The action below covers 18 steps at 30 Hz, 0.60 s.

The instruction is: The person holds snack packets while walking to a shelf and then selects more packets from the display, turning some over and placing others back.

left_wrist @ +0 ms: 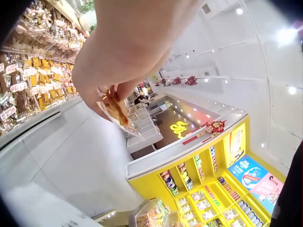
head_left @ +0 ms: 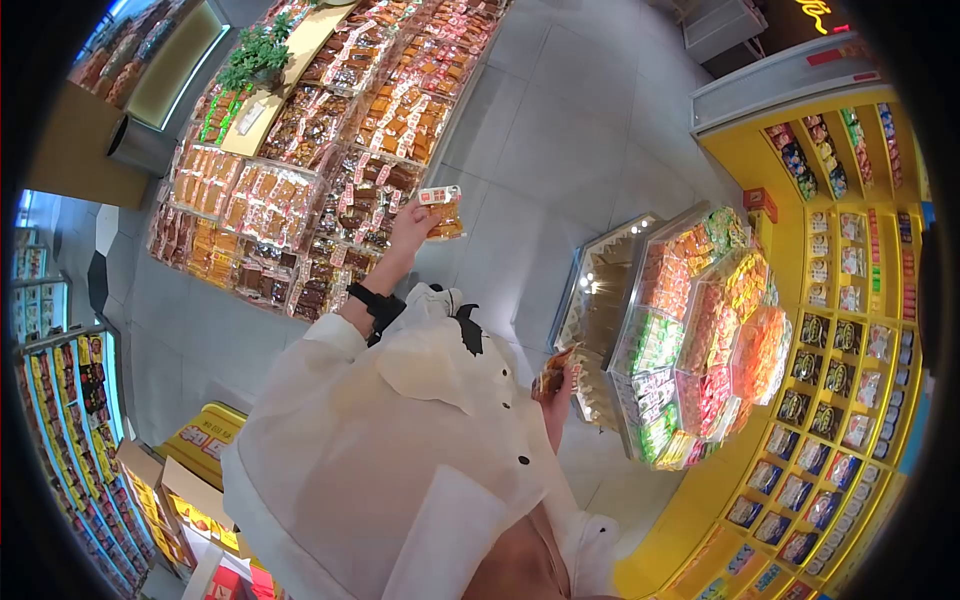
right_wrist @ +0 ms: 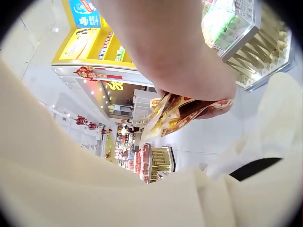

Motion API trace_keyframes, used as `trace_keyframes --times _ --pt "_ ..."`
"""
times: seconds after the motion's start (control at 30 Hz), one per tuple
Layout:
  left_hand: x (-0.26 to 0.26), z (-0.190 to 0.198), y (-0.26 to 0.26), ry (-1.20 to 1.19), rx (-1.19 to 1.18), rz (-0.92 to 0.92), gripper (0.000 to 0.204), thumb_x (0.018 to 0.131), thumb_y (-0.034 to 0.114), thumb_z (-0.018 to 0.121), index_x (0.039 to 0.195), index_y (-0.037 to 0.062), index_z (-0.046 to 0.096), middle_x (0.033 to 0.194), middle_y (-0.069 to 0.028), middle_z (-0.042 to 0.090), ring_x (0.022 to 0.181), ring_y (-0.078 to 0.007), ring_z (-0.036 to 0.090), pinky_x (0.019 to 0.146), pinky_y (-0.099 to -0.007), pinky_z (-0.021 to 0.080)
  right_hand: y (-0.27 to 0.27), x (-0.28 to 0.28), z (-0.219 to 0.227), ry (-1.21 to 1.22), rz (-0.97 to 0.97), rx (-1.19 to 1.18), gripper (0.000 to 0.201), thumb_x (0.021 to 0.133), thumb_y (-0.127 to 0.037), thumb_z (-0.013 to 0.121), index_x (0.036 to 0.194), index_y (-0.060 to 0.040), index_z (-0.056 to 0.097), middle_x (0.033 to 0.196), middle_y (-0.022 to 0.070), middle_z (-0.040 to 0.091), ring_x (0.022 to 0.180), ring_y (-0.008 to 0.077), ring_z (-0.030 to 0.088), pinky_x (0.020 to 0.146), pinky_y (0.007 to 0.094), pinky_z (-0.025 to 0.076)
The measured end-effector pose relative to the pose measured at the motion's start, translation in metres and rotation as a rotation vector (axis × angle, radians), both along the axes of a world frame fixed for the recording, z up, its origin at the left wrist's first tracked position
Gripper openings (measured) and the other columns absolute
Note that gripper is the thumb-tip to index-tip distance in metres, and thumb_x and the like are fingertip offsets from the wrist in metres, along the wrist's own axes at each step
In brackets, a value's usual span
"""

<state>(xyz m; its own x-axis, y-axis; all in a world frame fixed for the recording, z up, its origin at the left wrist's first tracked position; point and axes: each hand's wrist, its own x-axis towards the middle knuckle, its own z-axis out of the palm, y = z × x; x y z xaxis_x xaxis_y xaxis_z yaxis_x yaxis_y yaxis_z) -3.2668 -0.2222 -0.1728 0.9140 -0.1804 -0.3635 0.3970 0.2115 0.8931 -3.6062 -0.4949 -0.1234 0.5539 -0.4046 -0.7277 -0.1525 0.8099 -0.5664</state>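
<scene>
In the head view my left hand (head_left: 408,232) pinches a flat clear snack packet (head_left: 441,212) with a red and white label, held out beside the display of packaged snacks (head_left: 400,110). The left wrist view shows the same packet (left_wrist: 116,113) between the thumb and fingers of the left hand (left_wrist: 118,56). Low in front of the body, my right hand (head_left: 560,395) grips a brown and orange packet (head_left: 552,374). Up close in the right wrist view, that shiny packet (right_wrist: 177,113) sticks out from the curled right hand (right_wrist: 189,75).
An octagonal candy stand (head_left: 690,350) is at the right, with yellow wall shelves (head_left: 800,400) behind it. A potted plant (head_left: 257,58) stands on the snack display. Grey floor (head_left: 560,110) runs between the display and the stand. Open cartons (head_left: 190,490) are at the lower left.
</scene>
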Motion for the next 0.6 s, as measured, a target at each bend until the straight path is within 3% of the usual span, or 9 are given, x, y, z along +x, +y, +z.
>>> trace_keyframes --times 0.1,0.13,0.17,0.23,0.27,0.37,0.43,0.5,0.6 --pt "0.003 0.031 -0.011 0.199 -0.110 0.135 0.019 0.086 -0.001 0.061 0.104 0.0047 0.055 0.085 0.0027 0.056 0.085 -0.0095 0.060 0.077 -0.0257 0.054 -0.032 0.048 -0.019 0.055 0.073 -0.001 0.028 0.092 -0.044 0.059 0.109 -0.0225 0.059 0.092 -0.0046 0.064 0.072 0.0123 0.060 0.044 0.0307 0.040" --pt "0.004 0.033 -0.011 0.184 -0.078 0.134 0.028 0.086 0.000 0.061 0.114 0.0027 0.056 0.096 -0.0048 0.066 0.092 -0.0135 0.065 0.078 -0.0256 0.053 -0.047 0.065 -0.022 0.003 0.161 0.056 0.028 0.094 -0.038 0.059 0.115 -0.0191 0.059 0.099 -0.0029 0.065 0.084 0.0139 0.063 0.057 0.0348 0.050" --pt "0.007 0.027 -0.010 0.179 -0.081 0.184 0.028 0.086 0.000 0.061 0.114 0.0027 0.056 0.096 -0.0048 0.066 0.092 -0.0135 0.065 0.078 -0.0256 0.053 -0.058 0.086 -0.029 0.001 0.211 0.057 0.028 0.094 -0.038 0.059 0.115 -0.0191 0.059 0.099 -0.0029 0.065 0.084 0.0139 0.063 0.057 0.0348 0.050" --pt "0.012 0.006 -0.010 0.110 -0.042 0.151 0.032 0.085 -0.002 0.060 0.116 0.0027 0.056 0.096 -0.0043 0.066 0.092 -0.0132 0.065 0.078 -0.0264 0.053 -0.071 0.126 -0.048 0.012 0.191 0.050 0.030 0.096 -0.029 0.058 0.122 -0.0142 0.058 0.111 -0.0003 0.065 0.098 0.0155 0.062 0.079 0.0347 0.053" --pt "0.015 -0.001 -0.015 0.121 -0.043 0.242 0.031 0.084 -0.003 0.060 0.114 0.0027 0.057 0.094 -0.0023 0.066 0.089 -0.0124 0.064 0.078 -0.0266 0.052 -0.072 0.152 -0.035 0.035 0.232 0.038 0.034 0.097 -0.024 0.057 0.127 -0.0100 0.056 0.118 0.0018 0.063 0.108 0.0164 0.060 0.094 0.0334 0.048" --pt "0.026 -0.004 -0.020 0.176 0.013 0.314 0.028 0.083 -0.003 0.062 0.110 0.0022 0.059 0.090 -0.0003 0.065 0.085 -0.0110 0.062 0.076 -0.0260 0.052 -0.091 0.218 -0.028 -0.082 0.443 0.009 0.032 0.096 -0.026 0.058 0.125 -0.0115 0.057 0.115 0.0010 0.064 0.104 0.0159 0.061 0.089 0.0340 0.050" --pt "0.038 -0.028 -0.025 0.181 0.046 0.351 0.025 0.081 0.000 0.065 0.106 0.0025 0.061 0.088 0.0004 0.064 0.083 -0.0102 0.061 0.073 -0.0258 0.051 -0.122 0.255 -0.044 -0.094 0.551 0.038 0.032 0.096 -0.027 0.058 0.124 -0.0121 0.058 0.113 0.0003 0.064 0.102 0.0160 0.062 0.087 0.0339 0.051" --pt "0.051 -0.030 -0.042 0.266 0.044 0.496 0.024 0.081 0.003 0.066 0.104 0.0031 0.061 0.089 -0.0002 0.064 0.083 -0.0105 0.061 0.071 -0.0264 0.050 -0.155 0.297 -0.049 -0.053 0.698 0.027 0.033 0.095 -0.029 0.060 0.124 -0.0126 0.058 0.113 -0.0002 0.064 0.101 0.0160 0.062 0.087 0.0334 0.051" --pt "0.074 -0.009 -0.074 0.280 0.006 0.601 0.025 0.081 0.005 0.067 0.105 0.0037 0.062 0.089 -0.0007 0.064 0.081 -0.0117 0.061 0.071 -0.0276 0.050 -0.192 0.352 -0.035 0.043 0.646 0.034 0.032 0.094 -0.030 0.061 0.122 -0.0145 0.059 0.110 -0.0007 0.064 0.098 0.0165 0.062 0.080 0.0357 0.052"
